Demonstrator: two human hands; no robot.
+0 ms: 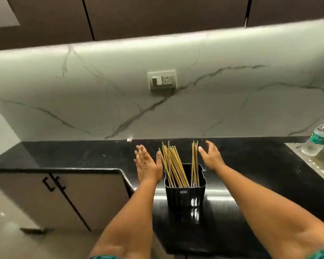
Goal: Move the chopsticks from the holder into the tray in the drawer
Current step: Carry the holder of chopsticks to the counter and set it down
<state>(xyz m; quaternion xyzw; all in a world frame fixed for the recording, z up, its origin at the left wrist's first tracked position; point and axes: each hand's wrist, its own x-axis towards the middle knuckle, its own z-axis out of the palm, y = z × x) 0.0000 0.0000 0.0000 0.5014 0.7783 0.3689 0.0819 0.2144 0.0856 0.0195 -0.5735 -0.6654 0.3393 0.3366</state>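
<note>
A black square holder stands on the black countertop. Several pale wooden chopsticks lean in its left part, and a smaller upright bunch stands in its right part. My left hand is open, palm turned inward, just left of the leaning chopsticks, with the thumb close to them. My right hand is open with fingers spread, just right of the upright bunch. Neither hand holds anything. No drawer or tray is in view.
A marble backsplash with a switch and socket plate rises behind the counter. At the far right, a plastic water bottle stands by a steel sink. Lower cabinet doors with black handles sit at the left.
</note>
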